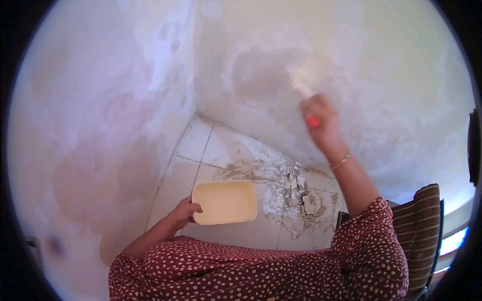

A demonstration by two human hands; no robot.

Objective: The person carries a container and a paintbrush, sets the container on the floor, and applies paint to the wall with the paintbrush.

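Observation:
My left hand grips the left edge of a cream-coloured rectangular plastic tub, thumb over the rim. The tub is held level above the tiled floor, its inside pale cream. Raised at the wall on the right, my right hand is closed around a red-handled hand tool. Its pale head is at the wall surface and smeared by motion, so I cannot tell whether it is a brush or a scraper. Beside it the wall has a darker, greyish patch.
Broken plaster pieces and white dust lie on the floor tiles below the right wall. A brown striped chair stands close at my right. The patchy left wall meets the other in a corner ahead.

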